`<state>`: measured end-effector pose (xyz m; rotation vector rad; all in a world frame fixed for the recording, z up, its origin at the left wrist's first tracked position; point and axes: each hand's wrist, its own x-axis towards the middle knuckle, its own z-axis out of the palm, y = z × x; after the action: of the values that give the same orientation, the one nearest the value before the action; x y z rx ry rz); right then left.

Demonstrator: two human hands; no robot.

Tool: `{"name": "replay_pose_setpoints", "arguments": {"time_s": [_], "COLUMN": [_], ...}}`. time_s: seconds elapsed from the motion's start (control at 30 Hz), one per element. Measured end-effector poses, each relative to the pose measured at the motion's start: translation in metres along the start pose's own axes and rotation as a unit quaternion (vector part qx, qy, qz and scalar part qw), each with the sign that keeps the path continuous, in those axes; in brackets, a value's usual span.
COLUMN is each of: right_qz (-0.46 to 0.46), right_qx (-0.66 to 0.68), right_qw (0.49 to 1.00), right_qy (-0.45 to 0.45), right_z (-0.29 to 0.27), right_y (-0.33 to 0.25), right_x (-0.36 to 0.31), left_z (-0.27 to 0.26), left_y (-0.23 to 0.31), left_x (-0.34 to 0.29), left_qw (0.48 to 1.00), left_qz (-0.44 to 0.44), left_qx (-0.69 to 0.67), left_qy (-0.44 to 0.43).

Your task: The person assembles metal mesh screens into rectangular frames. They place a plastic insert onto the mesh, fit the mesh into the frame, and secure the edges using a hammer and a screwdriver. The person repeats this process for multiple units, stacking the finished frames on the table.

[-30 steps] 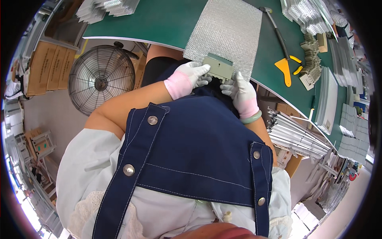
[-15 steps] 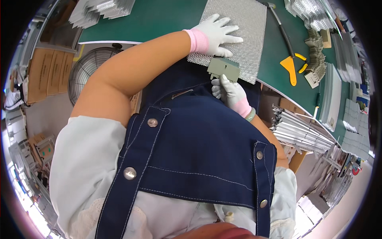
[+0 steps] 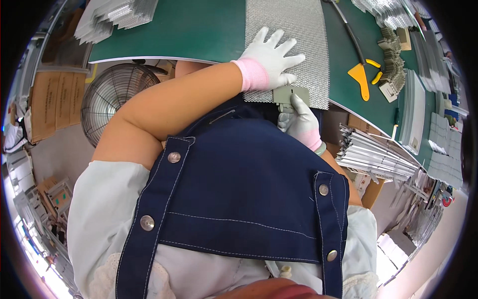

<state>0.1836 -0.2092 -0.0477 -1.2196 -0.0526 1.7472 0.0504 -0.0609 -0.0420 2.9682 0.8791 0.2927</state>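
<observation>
My left hand (image 3: 273,56), in a white glove with a pink cuff, lies flat with fingers spread on a silver metal mesh panel (image 3: 291,20). The panel's near end reaches the edge of the green table (image 3: 199,35). At that near end, my right hand (image 3: 301,119), gloved alike, grips a flat grey-green plastic piece (image 3: 294,94) with a small slot. My thumb rests on its upper face, and the curled fingers are below it. The piece sits at the panel's near edge; how it meets the mesh underneath is hidden.
A yellow scraper (image 3: 359,79), yellow-handled pliers (image 3: 377,72) and a black-handled hammer (image 3: 351,35) lie right of the panel. Farther right runs a row of grey-green pieces (image 3: 393,65). Mesh sheets (image 3: 119,15) are stacked at far left. A fan (image 3: 117,99) stands below the table's left edge.
My right hand has brought the plastic piece a little to the right and nearer, against the panel's near edge. My left hand has slid slightly nearer over the mesh. The view has shifted slightly.
</observation>
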Motion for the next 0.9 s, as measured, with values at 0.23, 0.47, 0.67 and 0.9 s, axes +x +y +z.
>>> {"name": "replay_pose_setpoints", "arguments": {"time_s": [0.23,0.47,0.67,0.9], "right_qz": [-0.056,-0.132,-0.061,-0.299], "right_qx": [-0.086,-0.071,-0.153,-0.171], "right_qw": [0.995,0.987,0.983,0.823], "right_qy": [-0.01,-0.057,-0.077,0.452], "right_z": [-0.015,-0.02,-0.019,-0.223], "right_y": [0.009,0.013,-0.005,-0.037], "right_x": [0.006,0.016,0.011,-0.056], "left_z": [0.0,-0.002,0.003,-0.051], "left_y": [0.001,0.002,-0.014,0.03], "left_x": [0.002,0.002,0.017,-0.034], "left_qw": [1.0,1.0,0.997,0.989], "left_qz": [0.004,0.011,0.075,0.143], "left_qx": [0.005,0.023,0.017,0.005], "left_qy": [-0.02,-0.017,-0.012,-0.029]}}
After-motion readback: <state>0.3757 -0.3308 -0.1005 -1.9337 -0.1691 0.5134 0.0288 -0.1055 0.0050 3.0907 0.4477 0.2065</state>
